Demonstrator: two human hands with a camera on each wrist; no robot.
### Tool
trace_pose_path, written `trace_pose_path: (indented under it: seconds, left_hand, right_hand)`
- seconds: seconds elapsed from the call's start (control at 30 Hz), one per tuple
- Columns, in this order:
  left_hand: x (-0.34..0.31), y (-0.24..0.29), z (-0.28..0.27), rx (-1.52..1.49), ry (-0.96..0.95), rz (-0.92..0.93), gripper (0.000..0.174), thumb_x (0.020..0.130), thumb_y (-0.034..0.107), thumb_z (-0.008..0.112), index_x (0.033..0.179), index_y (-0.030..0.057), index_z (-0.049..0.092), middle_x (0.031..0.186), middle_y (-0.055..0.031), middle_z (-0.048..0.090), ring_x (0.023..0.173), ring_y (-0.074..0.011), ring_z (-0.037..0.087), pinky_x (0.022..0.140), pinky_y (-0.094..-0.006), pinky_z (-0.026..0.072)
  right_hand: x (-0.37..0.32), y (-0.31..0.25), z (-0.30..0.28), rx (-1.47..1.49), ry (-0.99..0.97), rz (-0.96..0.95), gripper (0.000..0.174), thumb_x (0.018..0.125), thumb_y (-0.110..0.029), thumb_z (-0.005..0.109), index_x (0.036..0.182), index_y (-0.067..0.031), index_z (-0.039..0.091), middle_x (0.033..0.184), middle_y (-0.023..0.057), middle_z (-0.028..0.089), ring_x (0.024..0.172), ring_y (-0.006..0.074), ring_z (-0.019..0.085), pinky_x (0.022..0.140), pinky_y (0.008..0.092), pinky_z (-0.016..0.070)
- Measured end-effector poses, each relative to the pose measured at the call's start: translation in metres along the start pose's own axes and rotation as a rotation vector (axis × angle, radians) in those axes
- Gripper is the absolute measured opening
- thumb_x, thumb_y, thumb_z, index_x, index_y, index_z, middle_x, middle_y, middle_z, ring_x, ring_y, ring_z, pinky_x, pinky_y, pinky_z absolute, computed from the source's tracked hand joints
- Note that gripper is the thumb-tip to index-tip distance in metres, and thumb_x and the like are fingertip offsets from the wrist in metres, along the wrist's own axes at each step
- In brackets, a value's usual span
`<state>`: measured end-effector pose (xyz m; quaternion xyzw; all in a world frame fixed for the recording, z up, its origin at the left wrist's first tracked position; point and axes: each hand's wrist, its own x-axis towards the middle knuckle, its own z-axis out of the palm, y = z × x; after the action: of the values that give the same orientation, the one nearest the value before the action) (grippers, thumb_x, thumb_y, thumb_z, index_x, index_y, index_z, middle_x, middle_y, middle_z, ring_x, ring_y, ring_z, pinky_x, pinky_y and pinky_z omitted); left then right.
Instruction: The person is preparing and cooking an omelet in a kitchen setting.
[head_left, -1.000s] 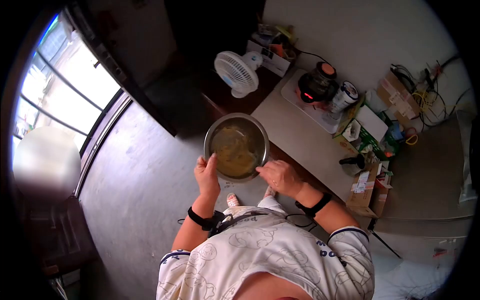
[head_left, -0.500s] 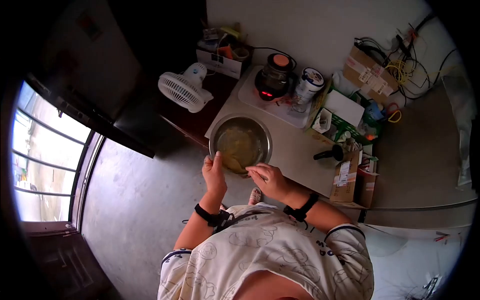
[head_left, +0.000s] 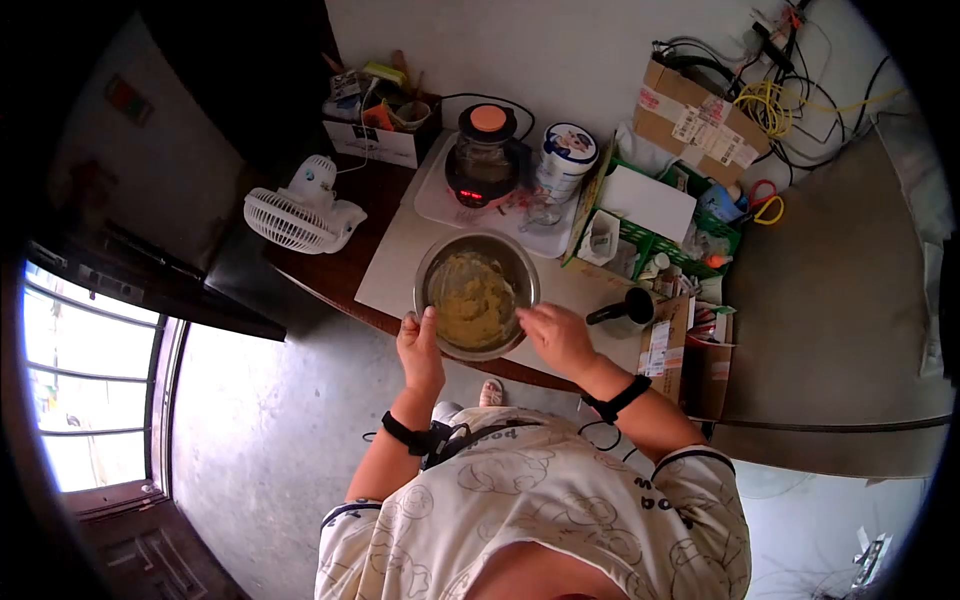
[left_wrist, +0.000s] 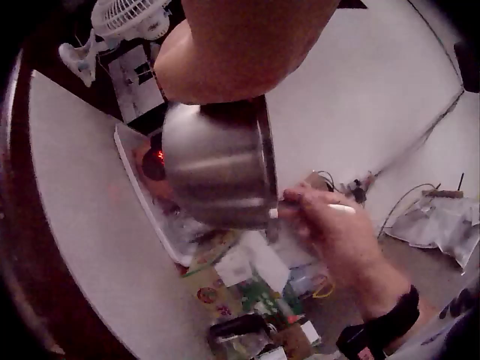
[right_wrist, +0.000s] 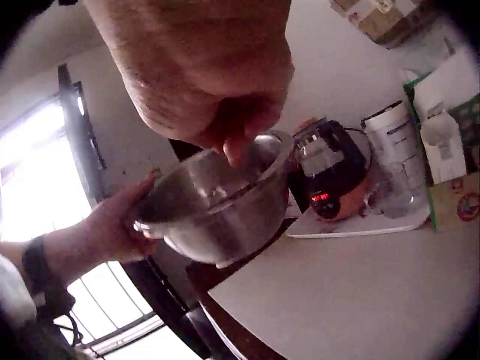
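Note:
A steel bowl point(head_left: 428, 278) holds a thick yellowish mixture point(head_left: 472, 305) and is held up at the front edge of the table. My left hand point(head_left: 421, 352) grips its left rim, thumb on top. At the right rim, my right hand point(head_left: 560, 342) has curled fingers around a thin utensil; its white handle end point(left_wrist: 342, 209) shows in the left wrist view. The utensil's working end is hidden, so I cannot tell its kind. From the right wrist view, the bowl point(right_wrist: 225, 234) appears tilted, with the right hand over its opening.
Behind the bowl, a lit electric kettle point(head_left: 484, 160) and a white tin point(head_left: 566, 165) stand on a white tray point(head_left: 436, 195). A small fan point(head_left: 300, 215) is at left. Green baskets point(head_left: 655, 240), a black-handled object point(head_left: 625, 308) and a cardboard box point(head_left: 665, 350) lie right.
The view has swung right and the person has turned toward the table, bringing the bowl to its edge. The right hand has shifted along the bowl's right rim; both hands keep their hold.

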<state>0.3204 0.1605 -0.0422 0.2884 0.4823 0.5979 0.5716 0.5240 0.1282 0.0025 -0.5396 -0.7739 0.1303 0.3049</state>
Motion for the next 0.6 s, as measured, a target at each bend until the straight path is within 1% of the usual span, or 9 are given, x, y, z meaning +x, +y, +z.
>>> trace_pose_path:
  seconds: [0.03, 0.13, 0.37, 0.4, 0.43, 0.47, 0.5, 0.57, 0.6]
  left_hand:
    - [0.003, -0.003, 0.003, 0.005, -0.005, 0.001, 0.022, 0.086, 0.021, 0.058, 0.071, 0.0136, 0.044, 0.068, 0.0074, 0.044, 0.062, -0.0023, 0.034, 0.055, -0.0187, 0.0296]
    - [0.015, -0.023, 0.003, 0.087, -0.038, 0.070, 0.018, 0.086, 0.022, 0.056, 0.075, 0.0113, 0.047, 0.072, 0.0059, 0.047, 0.060, -0.0039, 0.040, 0.052, -0.0205, 0.0337]
    - [0.048, -0.053, -0.031, -0.001, -0.106, -0.340, 0.017, 0.088, 0.027, 0.053, 0.094, 0.0107, 0.051, 0.087, -0.0003, 0.058, 0.071, -0.0111, 0.057, 0.057, -0.0209, 0.0457]
    - [0.052, -0.054, -0.034, -0.042, -0.122, -0.382, 0.019, 0.088, 0.028, 0.053, 0.096, 0.0111, 0.051, 0.088, -0.0005, 0.058, 0.073, -0.0113, 0.057, 0.056, -0.0211, 0.0462]
    - [0.056, -0.057, -0.041, -0.084, -0.136, -0.425, 0.020, 0.087, 0.028, 0.053, 0.098, 0.0116, 0.050, 0.089, -0.0006, 0.058, 0.074, -0.0115, 0.058, 0.055, -0.0213, 0.0467]
    - [0.073, -0.096, -0.068, 0.079, -0.202, -0.159, 0.023, 0.087, 0.030, 0.054, 0.099, 0.0117, 0.048, 0.094, -0.0013, 0.057, 0.076, -0.0115, 0.058, 0.053, -0.0219, 0.0479]
    - [0.073, -0.087, -0.065, 0.082, -0.211, -0.161, 0.023, 0.087, 0.030, 0.054, 0.099, 0.0117, 0.048, 0.094, -0.0013, 0.057, 0.076, -0.0115, 0.058, 0.053, -0.0219, 0.0479]
    - [0.068, -0.059, -0.057, -0.073, -0.109, -0.481, 0.021, 0.088, 0.031, 0.053, 0.094, 0.0118, 0.049, 0.097, -0.0016, 0.057, 0.078, -0.0115, 0.058, 0.052, -0.0213, 0.0468]
    - [0.070, -0.060, -0.058, -0.070, -0.106, -0.479, 0.021, 0.088, 0.031, 0.053, 0.094, 0.0118, 0.049, 0.097, -0.0016, 0.057, 0.078, -0.0115, 0.058, 0.052, -0.0213, 0.0468]
  right_hand:
    - [-0.007, 0.002, 0.002, -0.092, -0.061, 0.002, 0.016, 0.078, -0.012, 0.058, 0.091, -0.0044, 0.062, 0.081, 0.0105, 0.060, 0.071, 0.0269, 0.059, 0.060, 0.0352, 0.0480]
    - [-0.028, 0.003, 0.023, 0.064, -0.022, -0.042, 0.019, 0.077, -0.012, 0.059, 0.095, -0.0054, 0.062, 0.078, 0.0096, 0.057, 0.070, 0.0271, 0.058, 0.061, 0.0348, 0.0486]
    - [-0.055, 0.034, 0.023, -0.010, -0.186, 0.140, 0.033, 0.081, -0.013, 0.056, 0.113, -0.0080, 0.053, 0.093, 0.0101, 0.058, 0.081, 0.0261, 0.058, 0.068, 0.0363, 0.0477]
    - [-0.070, 0.055, 0.038, 0.067, -0.023, 0.181, 0.037, 0.081, -0.016, 0.056, 0.116, -0.0081, 0.049, 0.087, 0.0117, 0.057, 0.078, 0.0287, 0.057, 0.068, 0.0363, 0.0471]
    - [-0.082, 0.072, 0.047, 0.096, 0.024, 0.469, 0.038, 0.079, -0.019, 0.058, 0.114, -0.0076, 0.050, 0.086, 0.0124, 0.057, 0.078, 0.0290, 0.057, 0.068, 0.0354, 0.0468]
    - [-0.092, 0.089, 0.055, 0.123, 0.071, 0.755, 0.039, 0.078, -0.023, 0.060, 0.112, -0.0070, 0.050, 0.084, 0.0131, 0.056, 0.078, 0.0293, 0.057, 0.068, 0.0346, 0.0465]
    - [-0.103, 0.113, 0.068, 0.044, 0.214, 0.865, 0.038, 0.076, -0.028, 0.062, 0.107, -0.0075, 0.052, 0.081, 0.0106, 0.055, 0.073, 0.0259, 0.056, 0.064, 0.0339, 0.0452]
    - [-0.109, 0.143, 0.068, -0.033, 0.357, 0.970, 0.037, 0.075, -0.032, 0.065, 0.101, -0.0081, 0.054, 0.078, 0.0081, 0.055, 0.069, 0.0225, 0.055, 0.061, 0.0333, 0.0439]
    - [-0.103, 0.157, 0.060, 0.440, 0.443, 1.280, 0.036, 0.074, -0.036, 0.066, 0.098, -0.0099, 0.055, 0.075, 0.0049, 0.052, 0.065, 0.0182, 0.051, 0.058, 0.0321, 0.0411]
